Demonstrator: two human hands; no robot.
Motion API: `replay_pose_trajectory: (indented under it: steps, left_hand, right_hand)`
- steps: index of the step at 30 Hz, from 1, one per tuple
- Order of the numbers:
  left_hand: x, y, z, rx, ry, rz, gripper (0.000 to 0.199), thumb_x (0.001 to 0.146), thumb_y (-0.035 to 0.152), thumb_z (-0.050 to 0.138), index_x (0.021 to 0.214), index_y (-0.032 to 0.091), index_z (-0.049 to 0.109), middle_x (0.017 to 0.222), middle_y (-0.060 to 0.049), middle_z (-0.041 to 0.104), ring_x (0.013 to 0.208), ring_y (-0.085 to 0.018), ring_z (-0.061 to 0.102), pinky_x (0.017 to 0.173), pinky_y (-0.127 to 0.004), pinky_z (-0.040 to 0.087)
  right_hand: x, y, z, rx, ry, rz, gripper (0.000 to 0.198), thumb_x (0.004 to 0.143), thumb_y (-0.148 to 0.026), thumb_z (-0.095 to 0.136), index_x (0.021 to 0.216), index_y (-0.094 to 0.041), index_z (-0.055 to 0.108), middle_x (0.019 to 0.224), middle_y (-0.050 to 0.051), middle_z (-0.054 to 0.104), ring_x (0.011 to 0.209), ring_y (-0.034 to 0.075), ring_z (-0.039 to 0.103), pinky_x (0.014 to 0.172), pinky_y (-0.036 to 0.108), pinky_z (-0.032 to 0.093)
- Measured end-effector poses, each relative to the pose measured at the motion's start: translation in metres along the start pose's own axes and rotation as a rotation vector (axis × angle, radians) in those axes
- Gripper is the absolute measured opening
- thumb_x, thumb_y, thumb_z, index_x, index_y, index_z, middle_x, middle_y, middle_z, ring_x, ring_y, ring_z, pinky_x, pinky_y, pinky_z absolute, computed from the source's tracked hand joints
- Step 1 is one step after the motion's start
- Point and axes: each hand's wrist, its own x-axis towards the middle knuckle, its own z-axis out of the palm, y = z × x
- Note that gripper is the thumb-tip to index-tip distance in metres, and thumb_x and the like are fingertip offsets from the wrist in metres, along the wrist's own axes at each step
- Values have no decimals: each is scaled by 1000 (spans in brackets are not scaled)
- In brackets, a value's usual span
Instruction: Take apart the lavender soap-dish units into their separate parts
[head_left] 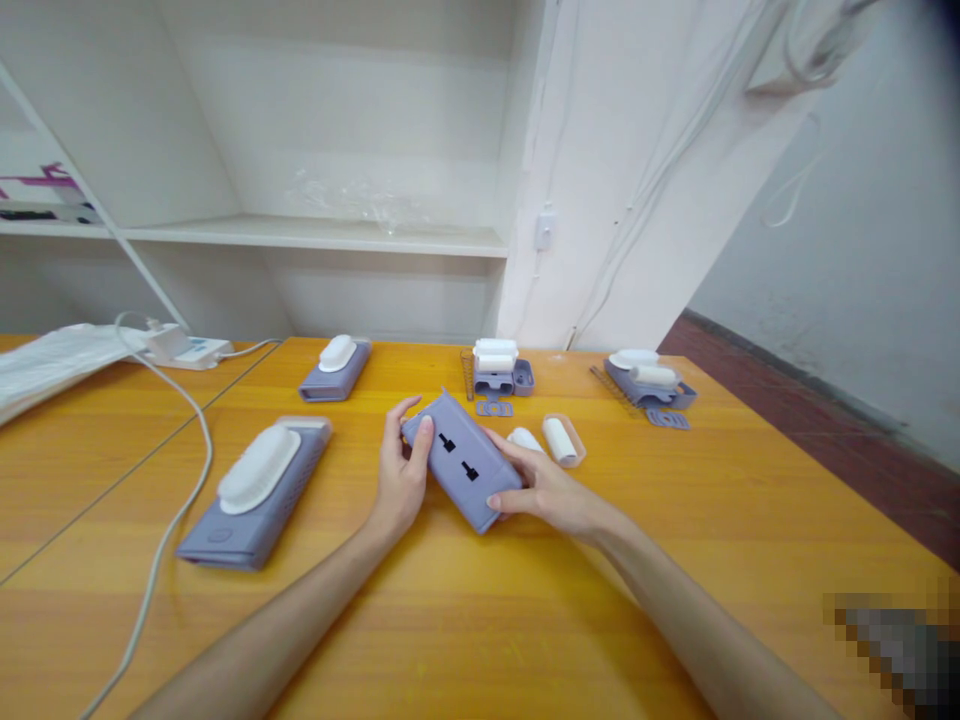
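Observation:
Between my two hands is a greyish-purple plastic case [466, 462], tilted above the table, its face with two black keyhole-shaped slots turned toward me. My left hand [405, 460] grips its upper left end, thumb on the slotted face. At the lower right end, my right hand [536, 480] holds it with the thumb along the edge; the fingers behind are partly hidden. Just beyond my right hand lie a white rounded piece [525, 438] and a white roll-shaped piece in a translucent pinkish tray [574, 440].
Purple cases with white oval tops stand at left, one near [277, 490] and one farther back [337, 368]. Opened sets with white pieces lie at the back middle [499, 370] and back right [651, 378]. A white cable [169, 520] crosses the left side from a power strip [184, 348].

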Motion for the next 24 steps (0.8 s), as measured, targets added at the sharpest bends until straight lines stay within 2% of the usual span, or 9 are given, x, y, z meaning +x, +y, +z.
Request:
replay_pose_trajectory:
  steps: [4, 8, 13, 17, 20, 24]
  left_hand:
    - [-1, 0, 0, 15, 10, 58, 33, 89, 45, 48, 111, 22, 53, 105, -4, 57, 93, -17, 54, 81, -26, 43]
    - [-2, 1, 0, 30, 43, 76, 28, 90, 44, 48, 104, 21, 56, 97, -3, 59, 89, -16, 55, 78, -25, 43]
    - [-1, 0, -1, 2, 30, 27, 28, 90, 44, 46, 103, 21, 55, 98, -3, 59, 90, -17, 55, 80, -26, 44]
    - [0, 0, 1, -22, 24, 4, 37, 82, 46, 59, 107, 20, 52, 99, -4, 59, 90, -17, 57, 81, -28, 46]
    - [1, 0, 2, -38, 22, -11, 43, 77, 46, 65, 108, 20, 52, 100, -4, 60, 91, -18, 58, 82, -29, 47]
    - [1, 0, 2, -48, 28, -37, 39, 78, 46, 63, 104, 20, 54, 96, -3, 61, 88, -17, 58, 79, -27, 47]
  right_hand:
    - [2, 1, 0, 7, 22, -1, 80, 66, -23, 74, 138, -29, 41, 131, 0, 55, 115, 21, 53, 103, 43, 38]
    - [4, 6, 1, -29, 100, -36, 77, 65, -20, 73, 136, -27, 44, 135, 0, 51, 122, 22, 48, 108, 44, 32]
    - [4, 12, 3, -115, 177, -91, 72, 68, -15, 68, 135, -25, 46, 135, 2, 52, 122, 22, 49, 107, 43, 34]
    - [3, 12, 7, -194, 231, -145, 68, 67, -13, 65, 132, -25, 50, 133, 2, 53, 123, 23, 48, 105, 42, 36]
    - [3, 10, 11, -206, 227, -151, 69, 66, -12, 63, 133, -24, 50, 131, 2, 55, 119, 23, 51, 103, 41, 39]
    - [4, 8, 14, -206, 227, -133, 74, 65, -12, 62, 136, -24, 46, 130, 2, 56, 114, 22, 54, 99, 39, 43]
